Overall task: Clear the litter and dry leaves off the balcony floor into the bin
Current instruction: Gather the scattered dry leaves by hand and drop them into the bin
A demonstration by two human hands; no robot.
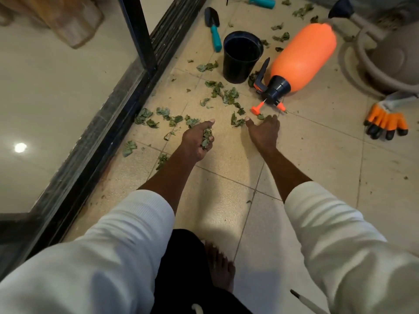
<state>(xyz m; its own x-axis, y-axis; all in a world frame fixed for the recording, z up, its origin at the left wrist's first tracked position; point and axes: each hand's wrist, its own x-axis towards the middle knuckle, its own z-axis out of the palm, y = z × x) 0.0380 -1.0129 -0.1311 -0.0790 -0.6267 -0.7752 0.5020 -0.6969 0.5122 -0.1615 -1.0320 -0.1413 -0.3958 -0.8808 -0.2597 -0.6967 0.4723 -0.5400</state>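
Dry green leaves (223, 92) lie scattered over the tiled balcony floor, thickest between the door track and the black bin (242, 57), which stands upright and open at the back. My left hand (197, 139) is curled around a bunch of leaves (206, 137), just above the floor. My right hand (264, 130) reaches forward with its fingers stretched out, its thumb next to a few leaves (237, 121) and its fingertips close to the sprayer's nozzle.
An orange pressure sprayer (301, 60) lies on its side right of the bin. A teal-handled trowel (214, 28) lies behind the bin. Orange and black gloves (385, 120) rest at the right. The black sliding-door track (108, 123) runs along the left. My bare foot (221, 266) is below.
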